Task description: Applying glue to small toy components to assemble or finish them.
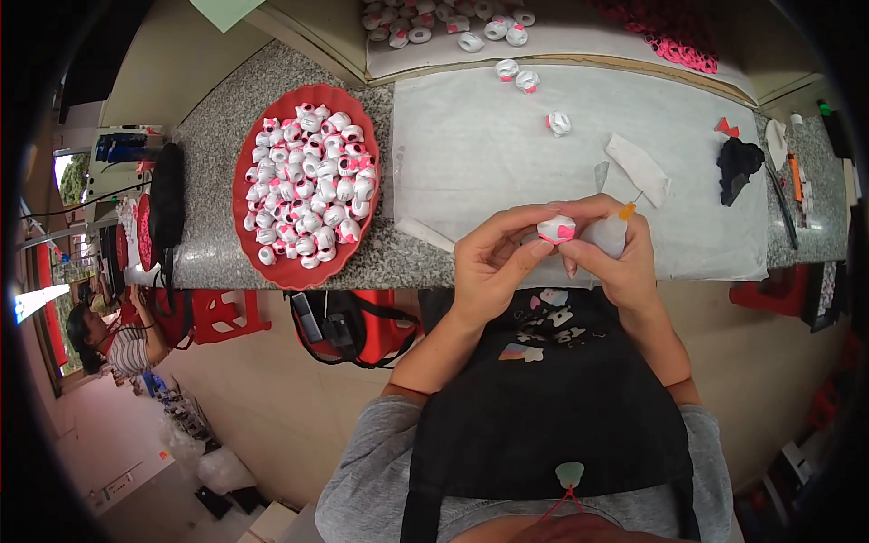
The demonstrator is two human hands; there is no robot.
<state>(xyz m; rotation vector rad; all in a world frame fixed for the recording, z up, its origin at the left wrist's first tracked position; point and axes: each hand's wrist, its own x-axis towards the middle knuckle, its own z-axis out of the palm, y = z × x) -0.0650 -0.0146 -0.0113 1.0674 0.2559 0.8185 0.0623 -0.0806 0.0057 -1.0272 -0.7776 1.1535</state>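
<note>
Just above the near edge of the white work sheet [489,154], my two hands come together around a small white figure piece [549,228] with a pink bow-like part on its front. My left hand [485,262] pinches it from the left with thumb and fingers. From the other side, my right hand [634,271] steadies the same piece with its thumb and forefinger. Tucked in that right hand is also a translucent squeeze bottle [608,235] with an orange base and thin needle tip, pointing up and away. The fingers hide part of the bottle and the piece's underside.
A red scalloped tray [243,195], full of similar white and pink pieces, stands left on the granite counter [213,217]. Loose pieces [558,124] lie on the sheet, more on the shelf [543,63] behind. A folded white paper [637,169], black cloth [740,167] and tweezers-like tool [780,204] lie right.
</note>
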